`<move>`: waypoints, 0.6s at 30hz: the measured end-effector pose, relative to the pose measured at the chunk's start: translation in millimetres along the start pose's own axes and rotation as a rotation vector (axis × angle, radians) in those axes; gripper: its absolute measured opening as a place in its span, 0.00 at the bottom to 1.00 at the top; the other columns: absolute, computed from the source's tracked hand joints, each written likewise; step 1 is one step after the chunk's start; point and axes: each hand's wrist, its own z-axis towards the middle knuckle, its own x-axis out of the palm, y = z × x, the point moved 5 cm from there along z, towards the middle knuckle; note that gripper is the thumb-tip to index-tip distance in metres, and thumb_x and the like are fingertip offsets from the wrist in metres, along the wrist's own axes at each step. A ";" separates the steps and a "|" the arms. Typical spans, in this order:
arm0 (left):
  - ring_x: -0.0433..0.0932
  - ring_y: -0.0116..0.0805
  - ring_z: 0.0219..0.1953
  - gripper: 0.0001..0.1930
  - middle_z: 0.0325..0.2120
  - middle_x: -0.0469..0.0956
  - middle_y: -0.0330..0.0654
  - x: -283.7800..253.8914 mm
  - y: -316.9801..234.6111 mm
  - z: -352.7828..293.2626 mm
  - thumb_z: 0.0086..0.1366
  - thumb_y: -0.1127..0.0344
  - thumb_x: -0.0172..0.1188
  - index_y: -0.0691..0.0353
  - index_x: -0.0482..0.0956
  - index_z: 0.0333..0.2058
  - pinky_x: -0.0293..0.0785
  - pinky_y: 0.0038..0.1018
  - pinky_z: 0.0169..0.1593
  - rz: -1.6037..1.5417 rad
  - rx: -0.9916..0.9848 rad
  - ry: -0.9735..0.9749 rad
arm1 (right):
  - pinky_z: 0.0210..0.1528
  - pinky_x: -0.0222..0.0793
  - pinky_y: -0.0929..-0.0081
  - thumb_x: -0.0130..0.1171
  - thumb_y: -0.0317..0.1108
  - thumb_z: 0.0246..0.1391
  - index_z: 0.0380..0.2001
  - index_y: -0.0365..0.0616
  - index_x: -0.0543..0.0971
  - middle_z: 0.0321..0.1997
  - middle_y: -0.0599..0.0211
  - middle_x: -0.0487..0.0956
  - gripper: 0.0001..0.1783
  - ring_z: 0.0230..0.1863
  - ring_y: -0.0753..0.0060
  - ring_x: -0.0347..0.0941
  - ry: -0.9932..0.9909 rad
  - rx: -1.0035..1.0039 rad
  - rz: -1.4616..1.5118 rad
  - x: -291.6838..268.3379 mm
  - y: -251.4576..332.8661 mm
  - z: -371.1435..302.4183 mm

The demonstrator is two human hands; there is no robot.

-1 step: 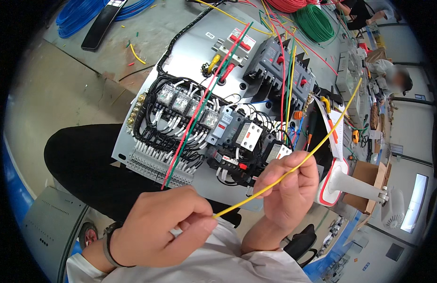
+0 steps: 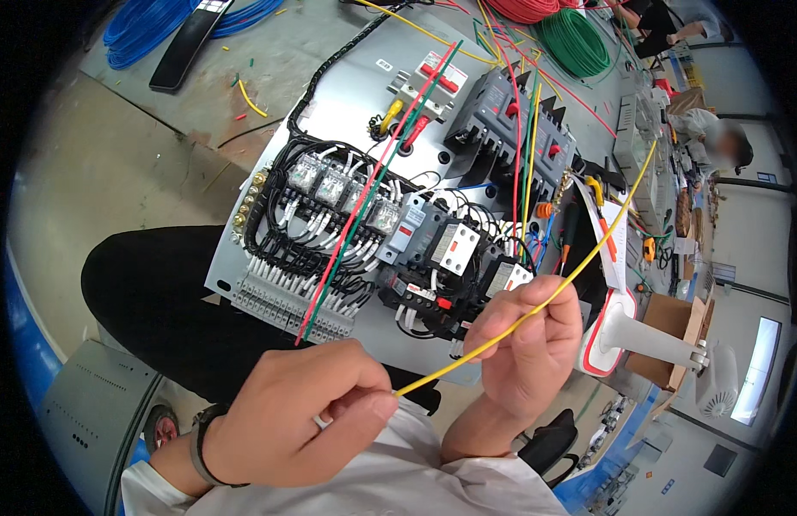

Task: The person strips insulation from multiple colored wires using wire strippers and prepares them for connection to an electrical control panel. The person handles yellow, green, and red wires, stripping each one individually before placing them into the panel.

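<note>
A yellow wire [image 2: 606,242] runs slantwise between my hands, its free end rising to the upper right. My left hand [image 2: 308,413] pinches the wire's lower end between thumb and finger. Farther along, my right hand [image 2: 529,344] is closed on the same wire, thumb against fingers. Behind both hands lies a metal mounting plate [image 2: 338,116] with wired electrical parts. A red wire [image 2: 355,215] and a green wire [image 2: 367,205] lie across it. Clear relays [image 2: 331,185], a terminal strip [image 2: 287,305] and contactors [image 2: 454,248] are mounted on it.
Coils of blue wire [image 2: 145,34], red wire [image 2: 523,7] and green wire [image 2: 575,43] lie on the far bench. A black handheld device [image 2: 188,47] rests beside the blue coil. At right are a white fan [image 2: 643,335], a cardboard box [image 2: 665,331] and another person [image 2: 708,133].
</note>
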 end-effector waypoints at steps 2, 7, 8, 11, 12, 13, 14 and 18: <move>0.72 0.28 0.22 0.05 0.23 0.74 0.41 3.4 3.2 0.1 0.66 0.72 0.59 0.67 0.75 0.32 0.67 0.24 0.28 -0.148 -0.146 0.106 | 0.32 0.79 0.73 0.61 0.29 0.63 0.47 0.32 0.71 0.34 0.43 0.82 0.14 0.27 0.63 0.81 0.026 -0.002 -0.008 2.6 0.1 -1.7; 0.68 0.27 0.22 0.10 0.25 0.72 0.39 27.1 22.8 -7.7 0.74 0.65 0.53 0.65 0.72 0.35 0.65 0.24 0.28 -0.668 -0.404 0.217 | 0.37 0.79 0.71 0.57 0.24 0.64 0.48 0.33 0.70 0.37 0.42 0.82 0.12 0.33 0.63 0.81 0.132 0.076 -0.022 20.7 -6.6 -12.6; 0.67 0.25 0.22 0.11 0.24 0.70 0.37 30.7 24.8 -7.6 0.76 0.64 0.51 0.64 0.71 0.34 0.63 0.23 0.28 -0.787 -0.429 0.217 | 0.38 0.79 0.70 0.56 0.23 0.64 0.48 0.33 0.70 0.37 0.42 0.82 0.12 0.34 0.63 0.81 0.142 0.096 0.024 22.4 -8.0 -12.6; 0.63 0.23 0.22 0.15 0.23 0.64 0.34 41.6 28.7 -6.4 0.78 0.60 0.47 0.62 0.66 0.32 0.60 0.21 0.27 -1.084 -0.487 0.210 | 0.44 0.78 0.69 0.54 0.20 0.63 0.49 0.33 0.68 0.40 0.42 0.82 0.12 0.40 0.64 0.81 0.187 0.138 0.135 24.9 -11.8 -10.6; 0.63 0.23 0.22 0.16 0.23 0.63 0.34 45.0 29.1 -6.7 0.79 0.59 0.46 0.61 0.66 0.32 0.60 0.22 0.26 -1.142 -0.499 0.206 | 0.45 0.78 0.68 0.54 0.19 0.63 0.49 0.33 0.68 0.41 0.42 0.81 0.12 0.41 0.63 0.81 0.181 0.144 0.138 25.0 -12.6 -11.2; 0.62 0.24 0.22 0.17 0.23 0.62 0.35 47.9 29.3 -7.0 0.79 0.57 0.45 0.61 0.65 0.31 0.60 0.22 0.26 -1.201 -0.510 0.201 | 0.45 0.78 0.68 0.54 0.19 0.63 0.49 0.33 0.67 0.41 0.43 0.81 0.13 0.41 0.63 0.81 0.176 0.150 0.142 26.0 -12.9 -11.8; 0.62 0.25 0.21 0.17 0.23 0.62 0.35 49.9 28.6 -6.4 0.78 0.55 0.47 0.60 0.65 0.31 0.60 0.23 0.25 -1.222 -0.515 0.201 | 0.46 0.78 0.68 0.55 0.19 0.63 0.49 0.32 0.67 0.42 0.43 0.81 0.13 0.42 0.63 0.81 0.168 0.155 0.144 27.3 -12.3 -12.1; 0.61 0.26 0.19 0.20 0.22 0.60 0.35 53.2 25.1 -5.1 0.75 0.50 0.50 0.59 0.64 0.29 0.57 0.24 0.22 -1.258 -0.553 0.177 | 0.49 0.77 0.67 0.55 0.19 0.63 0.49 0.32 0.67 0.43 0.44 0.81 0.13 0.44 0.62 0.80 0.242 0.158 0.160 34.5 -10.7 -12.2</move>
